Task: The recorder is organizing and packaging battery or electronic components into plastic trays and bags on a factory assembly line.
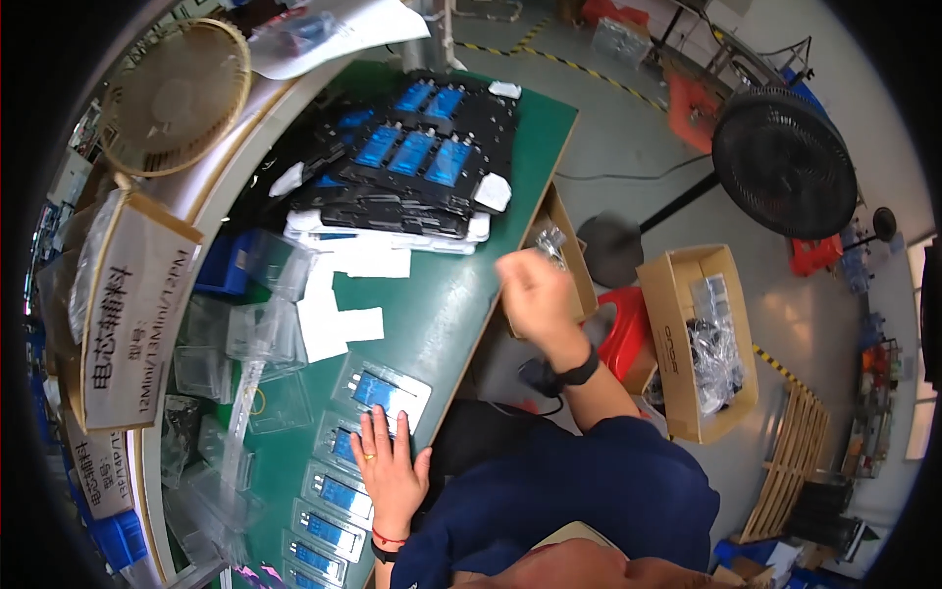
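Note:
My left hand point(392, 475) lies flat with its fingers stretched out over a row of clear plastic trays on the green table. Its fingertips reach the lower edge of a flat blue battery cell point(373, 390) in the topmost tray point(410, 395). More blue cells point(340, 494) in clear trays run down toward the lower edge, partly hidden by that hand. My right hand point(538, 294) is raised near the table's right edge, fingers curled closed. Whether anything small is in it cannot be made out. Behind it stands an open carton point(572, 236) with clear plastic inside.
Black trays point(392, 191) with blue cells are stacked at the table's far end. White paper pieces point(319, 319) lie before them. Clear plastic boxes point(263, 334) crowd the left side. To the right are a red stool point(623, 324), a carton of plastic bags point(702, 344) and a black fan point(783, 162).

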Demonstrator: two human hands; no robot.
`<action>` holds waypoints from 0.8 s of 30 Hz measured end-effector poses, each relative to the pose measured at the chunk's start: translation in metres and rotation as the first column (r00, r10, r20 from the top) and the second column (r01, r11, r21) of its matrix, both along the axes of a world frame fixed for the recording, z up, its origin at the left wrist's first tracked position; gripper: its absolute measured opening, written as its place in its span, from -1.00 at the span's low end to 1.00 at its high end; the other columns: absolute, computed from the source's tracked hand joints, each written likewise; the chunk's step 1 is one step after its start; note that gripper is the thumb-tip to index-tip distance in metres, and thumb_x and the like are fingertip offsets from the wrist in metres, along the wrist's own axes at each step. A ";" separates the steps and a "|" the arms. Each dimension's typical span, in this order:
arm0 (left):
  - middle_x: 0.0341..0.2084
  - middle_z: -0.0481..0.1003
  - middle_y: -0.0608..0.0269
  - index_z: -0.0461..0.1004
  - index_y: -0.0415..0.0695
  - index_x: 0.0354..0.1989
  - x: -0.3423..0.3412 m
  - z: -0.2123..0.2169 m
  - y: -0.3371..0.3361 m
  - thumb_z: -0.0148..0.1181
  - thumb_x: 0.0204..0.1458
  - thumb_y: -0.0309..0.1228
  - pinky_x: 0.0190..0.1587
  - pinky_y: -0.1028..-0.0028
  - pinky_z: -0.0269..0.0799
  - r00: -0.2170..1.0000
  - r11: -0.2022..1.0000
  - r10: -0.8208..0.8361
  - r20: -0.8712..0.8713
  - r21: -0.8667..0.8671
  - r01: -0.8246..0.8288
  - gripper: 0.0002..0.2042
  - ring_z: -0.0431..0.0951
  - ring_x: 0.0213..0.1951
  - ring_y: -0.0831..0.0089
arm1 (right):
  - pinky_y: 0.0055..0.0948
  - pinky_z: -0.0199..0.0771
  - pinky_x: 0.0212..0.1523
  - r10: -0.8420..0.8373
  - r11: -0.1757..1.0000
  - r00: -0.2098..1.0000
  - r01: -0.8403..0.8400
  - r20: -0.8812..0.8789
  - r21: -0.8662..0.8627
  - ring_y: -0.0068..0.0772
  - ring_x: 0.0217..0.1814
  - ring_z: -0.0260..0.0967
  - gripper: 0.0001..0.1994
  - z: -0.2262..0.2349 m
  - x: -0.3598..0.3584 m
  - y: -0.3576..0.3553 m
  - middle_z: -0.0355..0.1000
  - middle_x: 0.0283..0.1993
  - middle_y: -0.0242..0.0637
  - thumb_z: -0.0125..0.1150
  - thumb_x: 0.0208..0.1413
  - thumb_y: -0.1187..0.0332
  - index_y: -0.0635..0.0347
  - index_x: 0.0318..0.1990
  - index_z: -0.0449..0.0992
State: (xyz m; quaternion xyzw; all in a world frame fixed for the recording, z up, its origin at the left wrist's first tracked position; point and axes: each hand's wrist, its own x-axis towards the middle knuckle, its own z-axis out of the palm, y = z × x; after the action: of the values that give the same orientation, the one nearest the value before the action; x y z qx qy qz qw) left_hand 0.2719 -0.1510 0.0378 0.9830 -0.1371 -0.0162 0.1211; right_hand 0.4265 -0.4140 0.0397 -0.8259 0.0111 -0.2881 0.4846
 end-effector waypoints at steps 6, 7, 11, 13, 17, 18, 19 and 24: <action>0.30 0.02 -0.13 0.18 -0.16 0.26 0.002 -0.002 0.000 0.11 0.04 -0.15 0.29 -0.07 -0.18 1.000 0.996 -0.029 -0.012 0.079 0.030 -0.38 -0.02 0.32 -0.10 | -0.29 0.47 -0.34 -0.429 0.903 0.772 0.380 -0.469 -0.200 -0.16 -0.39 0.51 -0.84 -0.184 -0.020 -0.159 0.51 -0.46 -0.10 0.25 -0.04 0.33 0.22 -0.35 0.55; 0.30 0.02 -0.13 0.19 -0.16 0.25 0.002 -0.001 -0.001 0.11 0.04 -0.16 0.29 -0.05 -0.18 1.000 0.995 -0.027 -0.016 0.092 0.029 -0.39 -0.03 0.32 -0.10 | -0.30 0.49 -0.29 -0.380 0.925 0.737 0.320 -0.559 -0.206 -0.13 -0.33 0.52 -0.80 -0.206 -0.025 -0.166 0.52 -0.41 -0.10 0.30 -0.09 0.31 0.21 -0.32 0.56; 0.30 0.03 -0.11 0.20 -0.16 0.24 0.000 -0.001 0.001 0.11 0.03 -0.18 0.30 -0.03 -0.18 1.000 0.993 0.002 -0.018 0.115 0.000 -0.40 -0.03 0.33 -0.08 | -0.27 0.38 0.05 0.046 0.886 0.783 -0.319 -0.621 -0.336 -0.12 -0.19 0.51 -0.67 -0.239 -0.040 -0.120 0.53 -0.23 -0.05 0.40 -0.23 0.24 0.20 -0.28 0.57; 0.30 0.03 -0.10 0.19 -0.16 0.25 0.000 -0.002 -0.001 0.11 0.03 -0.18 0.31 -0.02 -0.19 1.000 0.993 -0.016 0.011 0.113 0.015 -0.40 -0.03 0.33 -0.06 | -0.24 0.35 0.07 -0.032 0.778 0.764 -0.386 -0.644 -0.496 -0.14 -0.19 0.51 -0.73 -0.260 -0.050 -0.108 0.54 -0.27 -0.07 0.36 -0.20 0.25 0.18 -0.32 0.59; 0.30 0.03 -0.08 0.16 -0.15 0.27 0.001 -0.001 -0.007 0.10 0.03 -0.20 0.32 0.00 -0.21 1.000 0.990 -0.026 0.010 0.141 0.024 -0.39 -0.04 0.34 -0.03 | -0.21 0.39 -0.01 -0.233 0.624 0.652 -0.468 -0.721 -0.626 -0.18 -0.25 0.53 -0.87 -0.293 -0.050 -0.102 0.55 -0.38 -0.13 0.16 -0.12 0.34 0.11 -0.46 0.61; 0.30 0.03 -0.08 0.16 -0.15 0.27 0.001 -0.002 -0.006 0.09 0.04 -0.21 0.32 0.01 -0.21 1.000 0.989 -0.020 0.017 0.145 0.017 -0.39 -0.04 0.34 -0.03 | -0.19 0.46 -0.15 -0.184 0.627 0.679 -0.476 -0.710 -0.617 -0.15 -0.29 0.53 -0.83 -0.285 -0.047 -0.098 0.55 -0.40 -0.14 0.06 -0.10 0.41 0.07 -0.50 0.63; 0.31 0.02 -0.08 0.15 -0.14 0.28 -0.001 -0.003 -0.006 0.09 0.04 -0.21 0.32 0.01 -0.21 1.000 0.989 -0.021 0.022 0.147 0.018 -0.39 -0.05 0.34 -0.03 | -0.19 0.48 -0.21 -0.150 0.621 0.704 -0.479 -0.694 -0.621 -0.15 -0.31 0.54 -0.84 -0.277 -0.043 -0.098 0.54 -0.40 -0.12 0.07 -0.10 0.40 0.09 -0.49 0.62; 0.31 0.02 -0.04 0.14 -0.13 0.29 -0.004 -0.004 -0.005 0.07 0.04 -0.26 0.33 0.05 -0.21 0.997 0.987 -0.022 0.071 0.161 0.010 -0.40 -0.04 0.34 0.01 | -0.14 0.51 -0.33 0.000 0.608 0.810 -0.465 -0.586 -0.644 -0.08 -0.30 0.52 -0.87 -0.225 -0.002 -0.106 0.53 -0.38 -0.05 0.12 -0.11 0.42 0.18 -0.48 0.60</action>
State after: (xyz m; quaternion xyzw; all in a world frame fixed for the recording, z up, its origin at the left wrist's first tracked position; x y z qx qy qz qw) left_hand 0.2675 -0.1555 0.0336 0.9884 -0.1476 0.0076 0.0363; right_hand 0.4240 -0.5197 -0.1858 -0.9897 -0.0905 0.0438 0.1015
